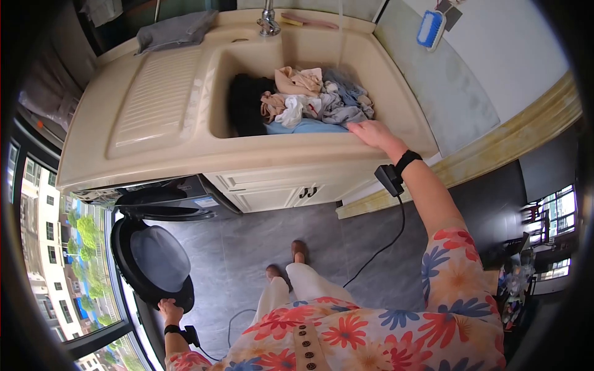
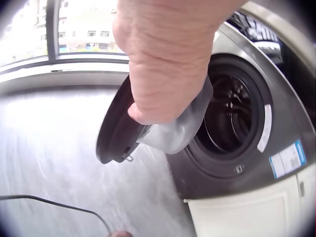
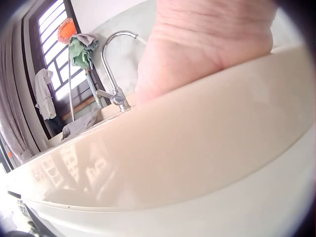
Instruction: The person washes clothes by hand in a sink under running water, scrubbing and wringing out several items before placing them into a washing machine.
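Observation:
My left hand [image 1: 170,310] holds the edge of the round washing machine door [image 1: 127,281], which is swung wide with its clear bulging glass [image 1: 159,258] facing up in the head view. In the left wrist view the same hand [image 2: 165,74] covers part of the door, and most of its fingers are hidden. On the front rim of the beige sink [image 1: 297,151] rests my right hand [image 1: 372,133], fingertips at the heap of clothes [image 1: 337,102] in the basin. Black, white, peach and blue-grey garments make up the heap. In the right wrist view the fingers are hidden behind the palm.
The dark washing machine [image 2: 256,182] stands under the counter, its drum [image 2: 227,113] facing out. A tap [image 1: 269,23] rises behind the basin. A grey cloth [image 1: 176,31] lies at the back left, and a blue brush [image 1: 431,29] hangs on the wall. Cables trail from both wrists.

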`<state>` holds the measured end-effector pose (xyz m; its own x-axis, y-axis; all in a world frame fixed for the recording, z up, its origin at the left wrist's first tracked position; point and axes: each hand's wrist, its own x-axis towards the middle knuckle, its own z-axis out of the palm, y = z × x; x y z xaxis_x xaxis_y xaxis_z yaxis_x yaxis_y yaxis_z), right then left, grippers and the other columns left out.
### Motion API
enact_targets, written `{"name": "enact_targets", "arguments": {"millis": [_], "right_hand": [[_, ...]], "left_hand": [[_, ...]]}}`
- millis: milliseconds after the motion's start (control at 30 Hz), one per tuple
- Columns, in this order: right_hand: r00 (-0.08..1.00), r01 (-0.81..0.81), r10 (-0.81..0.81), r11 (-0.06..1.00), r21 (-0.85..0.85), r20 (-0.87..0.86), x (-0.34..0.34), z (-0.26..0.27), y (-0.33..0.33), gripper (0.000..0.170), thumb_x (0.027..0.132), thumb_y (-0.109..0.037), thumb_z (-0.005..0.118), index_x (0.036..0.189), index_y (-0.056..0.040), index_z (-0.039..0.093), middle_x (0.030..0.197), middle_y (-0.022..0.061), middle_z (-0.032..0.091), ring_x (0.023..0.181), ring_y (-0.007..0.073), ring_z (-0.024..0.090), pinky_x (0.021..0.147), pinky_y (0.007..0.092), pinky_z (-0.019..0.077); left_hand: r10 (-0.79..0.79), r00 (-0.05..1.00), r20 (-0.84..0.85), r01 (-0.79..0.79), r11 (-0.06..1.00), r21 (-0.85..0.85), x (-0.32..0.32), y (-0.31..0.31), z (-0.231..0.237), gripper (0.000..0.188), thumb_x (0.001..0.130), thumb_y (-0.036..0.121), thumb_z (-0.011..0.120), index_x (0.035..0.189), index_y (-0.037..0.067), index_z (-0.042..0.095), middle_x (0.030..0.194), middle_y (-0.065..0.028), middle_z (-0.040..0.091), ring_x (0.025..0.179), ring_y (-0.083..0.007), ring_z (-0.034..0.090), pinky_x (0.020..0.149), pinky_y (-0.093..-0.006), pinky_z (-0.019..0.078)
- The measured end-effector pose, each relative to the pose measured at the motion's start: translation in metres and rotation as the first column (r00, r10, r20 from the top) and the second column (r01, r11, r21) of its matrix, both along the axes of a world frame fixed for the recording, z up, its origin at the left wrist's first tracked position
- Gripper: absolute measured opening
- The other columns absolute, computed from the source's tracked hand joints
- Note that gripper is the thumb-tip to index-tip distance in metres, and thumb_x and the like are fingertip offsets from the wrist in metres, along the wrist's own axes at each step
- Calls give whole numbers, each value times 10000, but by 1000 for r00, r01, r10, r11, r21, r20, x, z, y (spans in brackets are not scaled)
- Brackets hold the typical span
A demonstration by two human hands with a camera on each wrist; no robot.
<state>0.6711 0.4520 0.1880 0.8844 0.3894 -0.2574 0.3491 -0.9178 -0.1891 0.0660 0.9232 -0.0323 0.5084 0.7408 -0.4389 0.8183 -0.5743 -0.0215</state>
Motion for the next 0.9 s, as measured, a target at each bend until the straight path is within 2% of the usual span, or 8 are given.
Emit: {"name": "enact_targets", "arguments": {"millis": [67,267,333,533,633,733,867,900], "right_hand": [[1000,15,-15,1000,1,-25,-2,1,0,556,838,-526,318,1015,-98,626,1068,169,584,1032,344,519,893,385,392],[998,20,-21,1000,-11,-64,1,1,1,570,836,-523,313,1011,-76,621,1060,185,581,1027,348,522,889,382,393],[997,-5,4,1000,-3,-80,0,5,1,576,837,-524,309,1009,-71,621,1055,191,581,1024,348,524,887,383,395],[978,-85,95,995,58,-188,17,-2,-6,545,843,-506,333,988,-70,627,1015,191,596,984,354,541,864,385,405],[852,-394,399,915,87,-339,46,16,-3,411,805,-412,501,960,-55,632,933,185,619,886,320,587,789,370,448],[872,-343,358,933,105,-333,102,22,-5,388,756,-366,582,978,-51,625,917,155,631,853,293,603,774,363,462],[881,-441,437,897,17,-180,157,2,-7,722,645,-422,681,1218,-45,453,1115,225,538,1016,343,525,881,373,421],[860,-454,440,891,5,-260,167,-13,-4,872,597,-442,715,1288,-51,355,1187,276,461,1089,380,462,910,387,398]], "left_hand": [[135,991,-10,-135,991,-14,13,0,15,319,584,36,591,895,91,637,1072,-111,513,1089,-315,420,912,-423,387],[-175,896,408,113,979,172,66,53,17,320,583,96,635,902,81,608,1056,-140,522,1020,-326,467,900,-419,366],[-200,790,579,51,963,264,116,45,68,288,614,82,623,900,65,598,1000,-133,539,1012,-314,470,893,-416,367],[-305,520,797,233,949,212,259,7,242,263,680,36,591,943,33,585,1054,-145,542,1025,-305,509,888,-365,398],[-426,502,753,300,902,310,324,-33,305,265,685,4,572,950,20,575,1103,-131,542,1054,-292,503,910,-356,385],[-516,494,700,409,848,336,388,-75,345,272,682,-3,572,952,25,575,1106,-133,538,1060,-300,496,912,-361,384],[-666,422,615,566,723,395,458,-111,374,270,655,12,594,925,22,579,1104,-134,529,1081,-335,469,901,-399,386],[-687,400,606,574,704,419,472,-117,376,272,647,19,603,918,23,578,1093,-140,527,1085,-348,459,896,-409,387]]}}
